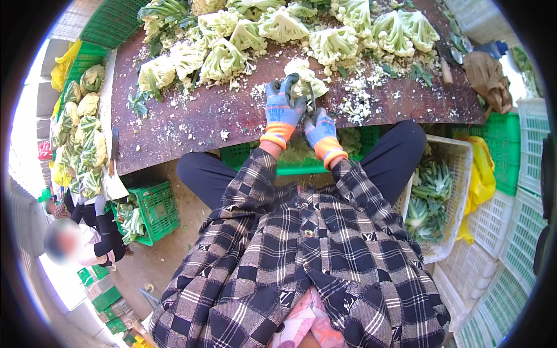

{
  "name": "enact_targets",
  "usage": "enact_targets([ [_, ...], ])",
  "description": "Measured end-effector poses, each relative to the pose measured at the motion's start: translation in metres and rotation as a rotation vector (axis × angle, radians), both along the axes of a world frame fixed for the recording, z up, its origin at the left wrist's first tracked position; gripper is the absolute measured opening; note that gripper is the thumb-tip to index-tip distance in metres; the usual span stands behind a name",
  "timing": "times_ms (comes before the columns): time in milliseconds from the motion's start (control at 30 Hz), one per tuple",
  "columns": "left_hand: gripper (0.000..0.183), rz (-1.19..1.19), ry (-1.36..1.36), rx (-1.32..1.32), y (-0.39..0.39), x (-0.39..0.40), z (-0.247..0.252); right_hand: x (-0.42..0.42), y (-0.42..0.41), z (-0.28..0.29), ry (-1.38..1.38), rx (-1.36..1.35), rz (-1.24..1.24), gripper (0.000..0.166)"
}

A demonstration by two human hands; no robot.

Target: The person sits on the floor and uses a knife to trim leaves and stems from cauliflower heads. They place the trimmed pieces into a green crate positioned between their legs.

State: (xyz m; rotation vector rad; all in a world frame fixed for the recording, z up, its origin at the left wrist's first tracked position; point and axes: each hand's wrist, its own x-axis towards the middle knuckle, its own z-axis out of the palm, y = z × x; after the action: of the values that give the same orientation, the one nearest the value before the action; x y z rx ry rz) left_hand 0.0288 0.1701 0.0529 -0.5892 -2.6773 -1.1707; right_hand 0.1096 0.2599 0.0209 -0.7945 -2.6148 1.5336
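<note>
My left hand [283, 101], in a blue and orange work glove, grips a cauliflower piece [303, 78] over the front part of a dark red table [187, 122]. Close beside it on the right, my right hand [321, 126], gloved alike, holds a knife [311, 96] whose dark blade stands against the cauliflower; its handle is hidden in the glove. Cut cauliflower pieces [223, 58] lie in a row beyond both hands, stalks showing. White crumbs [359, 102] are scattered to the right of the held piece.
Under the table edge stands a green crate [296, 167] between my knees. A white crate [463, 174] of leaves is at right, a green crate [163, 209] at left. Another knife [445, 69] lies at far right, one [114, 150] at the left edge. A co-worker [93, 243] is at left.
</note>
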Motion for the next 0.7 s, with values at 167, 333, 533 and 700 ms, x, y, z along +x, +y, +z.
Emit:
enact_targets([
  [167,0.056,0.017,-0.013,0.042,0.003,-0.006,-0.002,-0.005,0.008,-0.004,-0.159,0.111,0.126,0.034],
  [333,0.054,-0.077,-0.319,0.677,-0.017,-0.02,-0.01,0.041,0.016,-0.007,-0.112,0.163,0.233,0.031],
  [533,0.04,0.197,-0.542,0.615,-0.082,-0.034,-0.029,0.045,0.042,-0.004,-0.089,0.224,0.191,0.033],
  [700,0.033,0.254,-0.388,0.633,-0.085,-0.027,-0.028,0.038,0.032,-0.006,0.169,0.036,0.03,0.019],
])
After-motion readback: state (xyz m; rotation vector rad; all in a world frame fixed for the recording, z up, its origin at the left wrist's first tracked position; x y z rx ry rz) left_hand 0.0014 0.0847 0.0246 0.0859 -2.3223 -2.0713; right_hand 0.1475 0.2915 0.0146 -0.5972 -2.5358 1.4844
